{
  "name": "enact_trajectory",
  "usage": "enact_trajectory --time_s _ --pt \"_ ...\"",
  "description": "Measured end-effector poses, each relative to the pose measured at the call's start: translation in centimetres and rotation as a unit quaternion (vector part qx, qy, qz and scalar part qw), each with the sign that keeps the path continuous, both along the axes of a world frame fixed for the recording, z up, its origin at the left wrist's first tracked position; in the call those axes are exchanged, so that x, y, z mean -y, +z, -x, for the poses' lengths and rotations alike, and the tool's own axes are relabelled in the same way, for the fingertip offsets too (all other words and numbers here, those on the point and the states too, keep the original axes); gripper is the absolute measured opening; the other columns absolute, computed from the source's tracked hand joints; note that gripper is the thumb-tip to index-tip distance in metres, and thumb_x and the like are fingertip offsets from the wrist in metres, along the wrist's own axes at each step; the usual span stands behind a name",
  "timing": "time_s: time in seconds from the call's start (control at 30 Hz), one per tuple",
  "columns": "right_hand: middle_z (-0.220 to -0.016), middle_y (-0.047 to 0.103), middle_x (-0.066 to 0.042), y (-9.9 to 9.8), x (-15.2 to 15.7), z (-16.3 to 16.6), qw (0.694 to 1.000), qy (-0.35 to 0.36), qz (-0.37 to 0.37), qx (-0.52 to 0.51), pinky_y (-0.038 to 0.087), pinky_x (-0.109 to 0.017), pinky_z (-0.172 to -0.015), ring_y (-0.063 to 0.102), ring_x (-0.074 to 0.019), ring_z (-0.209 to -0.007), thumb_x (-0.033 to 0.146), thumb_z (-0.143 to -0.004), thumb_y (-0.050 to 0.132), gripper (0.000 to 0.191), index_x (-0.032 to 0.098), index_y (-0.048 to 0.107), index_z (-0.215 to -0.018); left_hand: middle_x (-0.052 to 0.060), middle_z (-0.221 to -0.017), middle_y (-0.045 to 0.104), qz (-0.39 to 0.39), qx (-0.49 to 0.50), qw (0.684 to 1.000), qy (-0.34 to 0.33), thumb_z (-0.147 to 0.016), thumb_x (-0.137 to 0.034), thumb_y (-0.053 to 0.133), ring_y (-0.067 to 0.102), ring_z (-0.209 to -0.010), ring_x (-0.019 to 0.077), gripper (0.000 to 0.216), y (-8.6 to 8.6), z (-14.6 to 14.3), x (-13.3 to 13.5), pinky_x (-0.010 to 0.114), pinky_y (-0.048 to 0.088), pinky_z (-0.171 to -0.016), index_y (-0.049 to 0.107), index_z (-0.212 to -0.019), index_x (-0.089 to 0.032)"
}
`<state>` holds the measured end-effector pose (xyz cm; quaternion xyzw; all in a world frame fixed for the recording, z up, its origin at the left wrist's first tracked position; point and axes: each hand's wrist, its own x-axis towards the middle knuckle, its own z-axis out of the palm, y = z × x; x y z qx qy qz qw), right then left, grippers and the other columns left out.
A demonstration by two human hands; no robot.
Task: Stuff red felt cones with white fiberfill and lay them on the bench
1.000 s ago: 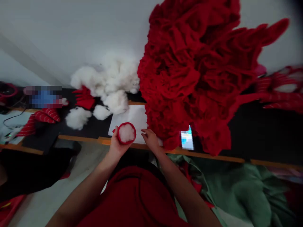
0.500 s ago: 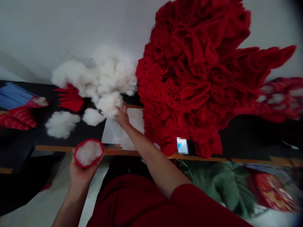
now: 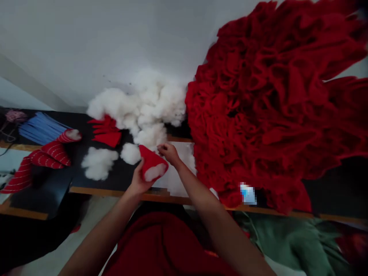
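My left hand (image 3: 140,177) is closed around a red cone-shaped felt piece (image 3: 149,158). Its tip points up and left, and white stuffing (image 3: 155,172) fills the open end facing me. My right hand (image 3: 169,152) is just to the right of the cone, fingers curled together in a pinch; whatever they hold is too small to make out. Behind both hands lies a big heap of white fibre stuffing (image 3: 138,107), with one small tuft (image 3: 130,153) beside the cone and a larger loose clump (image 3: 99,163) farther left.
A tall pile of red fabric pieces (image 3: 258,115) fills the right side. On the left lie flat red felt pieces (image 3: 107,132), blue strips (image 3: 43,128) and striped red stuffed pieces (image 3: 50,155). A white sheet (image 3: 179,180) lies on the black table (image 3: 120,180). Green cloth (image 3: 293,237) hangs below its edge.
My left hand has brought the cone up and right, over the table, and tilted it tip up. My right hand has drawn back from the stuffing heap to the cone's side. The view has shifted left.
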<state>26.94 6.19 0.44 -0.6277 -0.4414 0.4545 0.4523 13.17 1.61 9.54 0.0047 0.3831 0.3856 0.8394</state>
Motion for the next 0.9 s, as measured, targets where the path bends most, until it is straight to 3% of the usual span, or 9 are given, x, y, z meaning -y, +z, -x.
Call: enact_trajectory --time_s 0.1,0.27,0.4,0.53,0.6,0.7,0.8,0.9 --pt "-0.069 0.064 0.001 0.3 0.1 -0.2 0.999 -0.01 -0.017 -0.035 0.047 -0.024 -0.063 0.058 -0.0125 -0.066 0.022 -0.065 0.059 0.012 0.016 0.066 -0.073 0.009 -0.081 0.067 0.017 0.015 0.999 -0.036 -0.079 -0.032 0.05 0.063 -0.074 0.0201 0.031 -1.5 -1.0 -2.4 0.036 0.05 -0.075 0.057 -0.101 -0.012" --pt "-0.067 0.066 -0.001 0.1 0.5 -0.4 0.993 -0.084 -0.027 -0.073 0.046 -0.027 -0.065 0.058 -0.0151 -0.067 0.024 -0.058 0.062 0.011 0.016 0.066 -0.064 0.009 -0.081 0.066 0.016 0.067 0.996 -0.054 -0.079 -0.035 0.05 0.063 -0.073 0.02 0.028 -2.6 -1.7 -4.9 0.035 0.05 -0.072 0.059 -0.091 -0.011" --pt "-0.072 0.065 -0.003 0.4 1.3 -1.0 0.971 -0.214 -0.043 -0.092 0.046 -0.027 -0.061 0.057 -0.0131 -0.063 0.034 -0.068 0.053 0.023 0.016 0.064 -0.077 0.008 -0.079 0.066 0.027 0.077 0.994 -0.073 -0.078 -0.039 0.051 0.062 -0.075 0.0207 0.027 -2.4 -2.2 -6.4 0.035 0.05 -0.071 0.059 -0.085 -0.013" --pt "-0.083 0.061 -0.004 3.4 4.3 -2.1 0.941 -0.319 -0.073 -0.089 0.047 -0.027 -0.063 0.055 -0.0105 -0.064 0.037 -0.078 0.041 0.029 0.019 0.059 -0.091 0.007 -0.083 0.066 0.032 0.082 0.994 -0.065 -0.079 -0.04 0.049 0.061 -0.08 0.0211 0.028 -1.1 -2.4 -7.1 0.037 0.048 -0.074 0.059 -0.087 -0.016" --pt "-0.086 0.06 -0.003 6.0 6.3 -1.8 0.944 -0.308 -0.094 -0.078 0.047 -0.027 -0.065 0.056 -0.0107 -0.066 0.036 -0.077 0.048 0.024 0.02 0.059 -0.09 0.007 -0.083 0.066 0.044 0.075 0.994 -0.064 -0.079 -0.041 0.047 0.061 -0.079 0.0205 0.03 -0.4 -2.4 -7.2 0.036 0.048 -0.074 0.059 -0.089 -0.016" --pt "-0.087 0.059 -0.003 9.7 8.2 0.0 0.975 -0.14 -0.161 0.055 0.048 -0.027 -0.067 0.056 -0.0123 -0.073 0.028 -0.082 0.048 0.018 0.023 0.063 -0.091 0.007 -0.081 0.065 0.05 0.072 0.993 -0.074 -0.079 -0.042 0.047 0.06 -0.077 0.0203 0.032 0.7 -2.5 -7.2 0.035 0.048 -0.072 0.06 -0.091 -0.015" --pt "-0.087 0.059 -0.004 11.3 7.9 2.1 0.949 -0.076 -0.225 0.208 0.047 -0.027 -0.071 0.056 -0.0137 -0.081 0.019 -0.084 0.044 0.022 0.023 0.064 -0.092 0.006 -0.076 0.065 0.037 0.084 0.993 -0.077 -0.079 -0.04 0.047 0.06 -0.072 0.0187 0.031 1.6 -2.8 -7.0 0.031 0.048 -0.069 0.06 -0.089 -0.014" --pt "-0.08 0.059 -0.005 11.2 6.7 3.2 0.902 -0.074 -0.252 0.342 0.044 -0.029 -0.073 0.052 -0.016 -0.079 0.013 -0.083 0.045 0.02 0.019 0.065 -0.085 0.006 -0.071 0.064 0.039 0.093 0.992 -0.082 -0.08 -0.038 0.046 0.059 -0.066 0.016 0.029 2.3 -2.9 -6.6 0.027 0.048 -0.065 0.06 -0.084 -0.012"
